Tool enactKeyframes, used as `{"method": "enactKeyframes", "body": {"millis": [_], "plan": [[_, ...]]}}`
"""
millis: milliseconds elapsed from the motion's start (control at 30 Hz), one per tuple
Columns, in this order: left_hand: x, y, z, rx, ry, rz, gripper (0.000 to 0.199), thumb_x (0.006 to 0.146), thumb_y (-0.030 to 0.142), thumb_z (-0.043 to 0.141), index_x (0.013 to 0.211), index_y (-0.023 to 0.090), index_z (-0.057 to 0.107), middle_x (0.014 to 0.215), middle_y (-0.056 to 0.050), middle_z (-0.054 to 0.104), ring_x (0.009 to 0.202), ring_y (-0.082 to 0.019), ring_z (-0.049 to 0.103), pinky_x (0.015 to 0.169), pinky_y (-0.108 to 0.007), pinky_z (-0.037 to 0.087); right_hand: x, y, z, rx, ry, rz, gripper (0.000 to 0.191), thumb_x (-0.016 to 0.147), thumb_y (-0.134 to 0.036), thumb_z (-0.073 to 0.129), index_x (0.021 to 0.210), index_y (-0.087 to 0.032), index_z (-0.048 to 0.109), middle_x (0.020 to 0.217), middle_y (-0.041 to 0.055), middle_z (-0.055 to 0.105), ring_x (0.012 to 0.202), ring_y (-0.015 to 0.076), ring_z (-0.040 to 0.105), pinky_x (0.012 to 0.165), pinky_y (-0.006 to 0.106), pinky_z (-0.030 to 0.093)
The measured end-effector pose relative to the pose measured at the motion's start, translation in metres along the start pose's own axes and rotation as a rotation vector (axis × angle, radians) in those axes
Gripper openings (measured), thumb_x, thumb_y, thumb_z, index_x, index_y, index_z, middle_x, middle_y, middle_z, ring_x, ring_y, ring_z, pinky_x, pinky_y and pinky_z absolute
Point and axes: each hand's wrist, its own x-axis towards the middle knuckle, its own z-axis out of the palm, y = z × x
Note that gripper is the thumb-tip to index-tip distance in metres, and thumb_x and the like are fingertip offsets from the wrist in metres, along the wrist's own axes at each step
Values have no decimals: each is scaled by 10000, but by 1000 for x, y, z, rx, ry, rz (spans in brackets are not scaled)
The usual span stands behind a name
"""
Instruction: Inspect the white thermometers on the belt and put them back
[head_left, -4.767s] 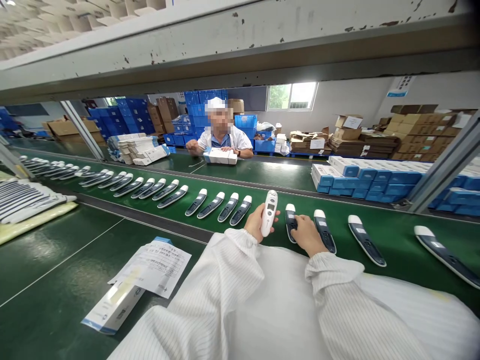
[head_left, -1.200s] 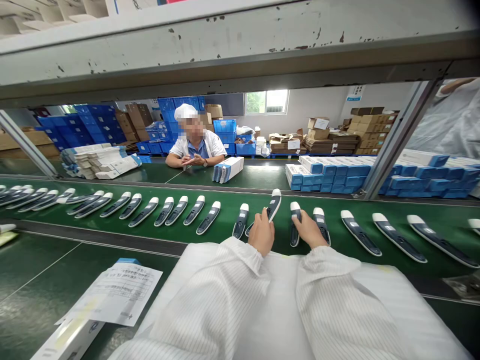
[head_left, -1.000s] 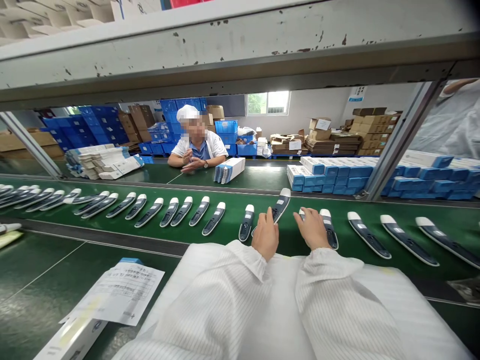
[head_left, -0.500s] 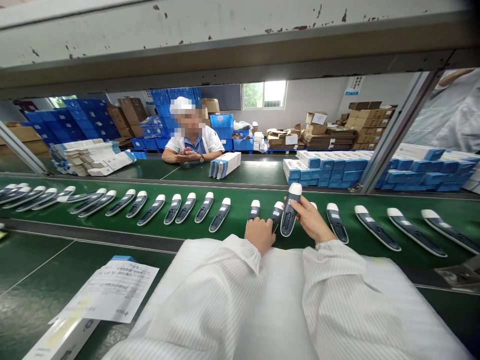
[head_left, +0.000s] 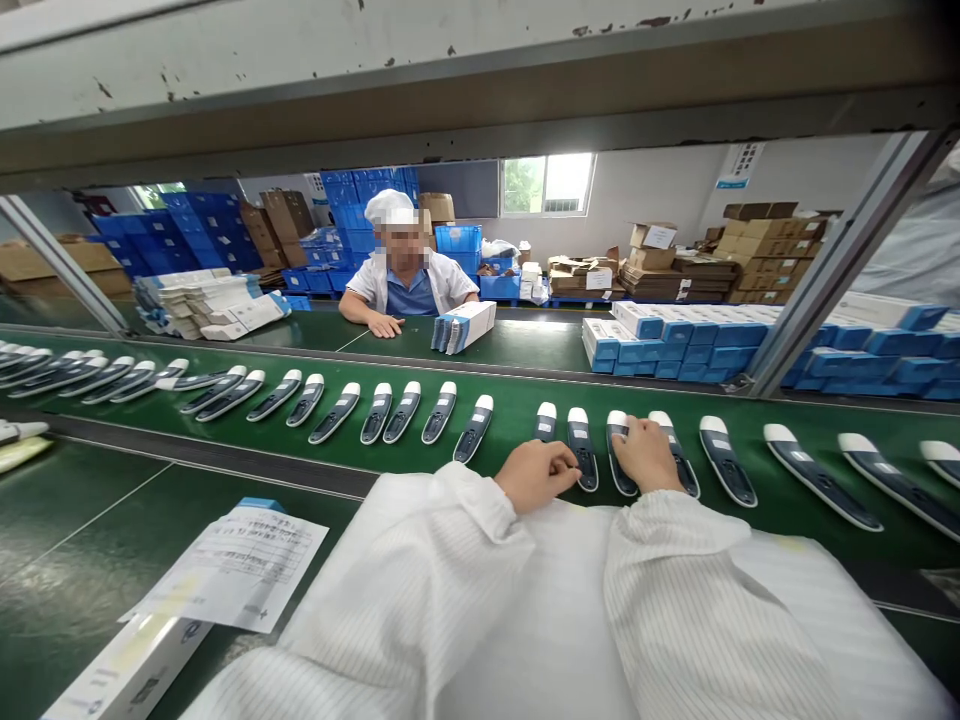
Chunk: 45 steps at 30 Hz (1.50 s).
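Observation:
A row of dark blue, white-tipped handheld devices lies on the green belt point(head_left: 511, 430), several showing an open hollow in the upward face. My right hand point(head_left: 646, 455) is closed over one handheld device point(head_left: 619, 462), its thumb side against that device while the fingers reach the neighbouring device point(head_left: 684, 470). To its left, my left hand point(head_left: 538, 475) is curled, fingertips close together at the lower edge of another device point(head_left: 581, 445). Whether anything sits between those left fingertips is hidden. Part of a further device point(head_left: 546, 420) shows just above my left hand.
Pale padding point(head_left: 562, 600) lies beneath my sleeves. A printed sheet point(head_left: 240, 560) rests on a white box point(head_left: 135, 665) at lower left. Across the belt sits a co-worker point(head_left: 409, 270) beside folded cartons point(head_left: 465, 327); blue-and-white boxes point(head_left: 675, 340) are stacked on the right. A metal beam point(head_left: 450, 90) runs overhead.
The device my right hand held up now lies on the belt under that hand. My left hand has drawn back slightly. The co-worker's clasped hands have parted. The view has shifted left.

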Motion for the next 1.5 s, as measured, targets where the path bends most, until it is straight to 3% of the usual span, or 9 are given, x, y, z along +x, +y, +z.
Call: {"method": "enactKeyframes", "body": {"millis": [167,300,467,633,800,1000,1167,1367,1500], "plan": [[-9,-40,-42,189,189,-143,215,832,161,479,953,215,648,957,-33,678,946,-196,582,842,-301,445,-7,-17,-9,124,131,-160,398,858,-226,359,1191,-154,564,1184,123,582,1063,251,535,905,365,403],[-17,-67,-59,402,240,-360,212,849,235,497,1026,184,603,1066,-87,634,1047,-260,536,883,-364,429,-7,-24,-10,266,125,-218,342,847,-262,390,1099,-195,611,1031,78,647,862,206,603,817,344,444],[-13,-61,-43,453,66,-376,315,865,334,496,1123,155,519,1017,-116,636,969,-271,590,796,-368,460,-3,-42,1,147,-23,-255,406,849,-369,464,1176,-143,548,1066,142,653,877,246,624,773,358,447],[3,-38,-19,487,68,-398,362,900,333,421,1196,130,465,1110,-152,581,1038,-287,571,798,-366,471,1,-58,20,-23,-163,-125,554,729,-380,635,1169,-74,494,878,192,669,814,305,625,633,351,421],[12,-31,-11,442,-28,-466,573,864,292,491,1356,73,293,1217,-209,499,1052,-310,586,801,-368,479,-3,-52,8,405,-323,-208,280,718,-457,621,831,-203,586,753,29,617,717,204,571,603,302,405],[9,-33,-12,307,-40,-422,479,871,242,431,1308,62,351,1163,-214,535,988,-329,618,794,-395,469,-21,-66,-33,909,-317,-223,384,680,-487,665,960,-249,552,806,-10,582,662,146,497,472,233,333],[9,-39,-15,12,43,-377,423,852,266,464,1248,121,436,1183,-179,566,1063,-292,579,860,-375,452,-21,-71,-38,992,-294,-206,345,692,-488,662,919,-252,554,725,-26,528,606,127,449,445,230,304],[9,-36,-24,-1190,123,-490,296,869,303,374,1015,126,562,1014,-104,626,715,-140,608,512,-226,475,-13,-60,-30,970,-265,-185,333,735,-550,596,816,-234,530,649,-45,461,532,108,403,430,232,305],[6,-26,-25,-1546,113,-460,283,892,368,437,1003,141,564,1024,-101,626,730,-140,608,433,-193,444,-10,-56,-26,928,-267,-141,386,754,-547,571,994,-248,534,762,-11,544,624,144,506,473,239,360]]}}
